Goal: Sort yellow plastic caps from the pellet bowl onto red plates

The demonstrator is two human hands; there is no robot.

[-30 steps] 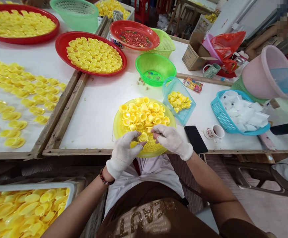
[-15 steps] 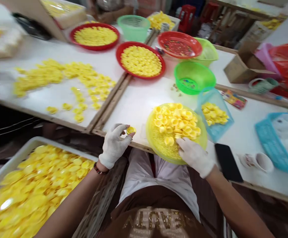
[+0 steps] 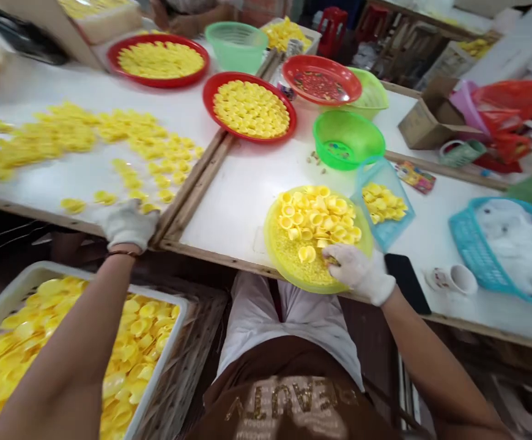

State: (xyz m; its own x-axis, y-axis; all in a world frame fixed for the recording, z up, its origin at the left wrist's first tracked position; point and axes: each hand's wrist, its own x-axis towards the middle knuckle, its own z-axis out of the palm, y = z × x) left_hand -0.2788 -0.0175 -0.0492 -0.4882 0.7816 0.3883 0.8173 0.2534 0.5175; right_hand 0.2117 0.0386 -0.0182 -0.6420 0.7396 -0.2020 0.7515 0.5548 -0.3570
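Note:
My left hand (image 3: 128, 225), in a white knit glove, is over the front edge of the left table, beside loose small yellow plastic cups (image 3: 131, 178). Its fingers point away from me and are smeared by motion, so what they hold does not show. My right hand (image 3: 354, 270), gloved too, rests inside the yellow basin (image 3: 273, 260) with its fingers curled together; what is in them is too small to make out. Fine yellow granules (image 3: 317, 272) line the basin, and a heap of yellow cups (image 3: 318, 211) lies on them.
A blue tray (image 3: 391, 235) with yellow pieces, a phone (image 3: 406, 282), a mug (image 3: 463, 280) and a blue basket (image 3: 479, 260) stand to the right. Red trays (image 3: 208, 101) and a green bowl (image 3: 351, 162) are farther back. A white crate (image 3: 181, 308) of yellow pieces sits lower left.
My left hand, which held a yellow cup by the near table edge, has moved left to the cups on the left table. My right hand stays in the basin, fingers now more curled.

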